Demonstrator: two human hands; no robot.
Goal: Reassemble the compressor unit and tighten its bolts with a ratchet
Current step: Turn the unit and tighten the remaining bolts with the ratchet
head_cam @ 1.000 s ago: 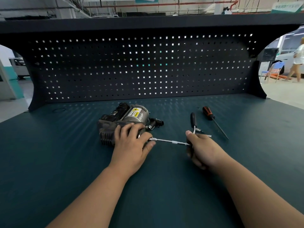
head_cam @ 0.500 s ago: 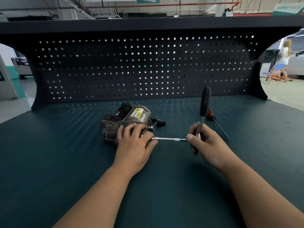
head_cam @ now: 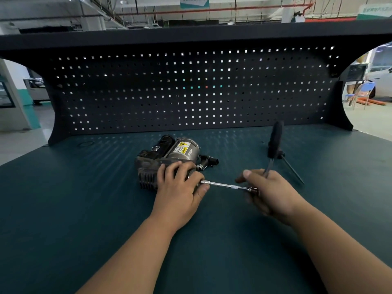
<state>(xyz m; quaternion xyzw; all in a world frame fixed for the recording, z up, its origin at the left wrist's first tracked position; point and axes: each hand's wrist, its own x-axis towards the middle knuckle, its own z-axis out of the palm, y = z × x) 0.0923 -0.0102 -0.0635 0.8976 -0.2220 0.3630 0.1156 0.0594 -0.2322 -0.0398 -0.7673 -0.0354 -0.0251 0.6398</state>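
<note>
1. Centre-left on bench (head_cam: 84, 209), compressor (head_cam: 169, 154) is lying near pegboard (head_cam: 191, 92).
2. L hand (head_cam: 180, 187) is holding it down, fingers curling over its near end.
3. R hand (head_cam: 271, 194) is gripping ratchet (head_cam: 275, 141), fingers curled; handle is standing up, blurred.
4. Ext. bar (head_cam: 229, 185) is running from ratchet to compressor.

The tabletop (head_cam: 84, 209) is dark teal. The pegboard (head_cam: 191, 92) is black, patterned with rows of small square holes. The compressor (head_cam: 176, 154) is grey and black with a yellow label. The ratchet (head_cam: 274, 141) has a black handle and a silver bar.
</note>
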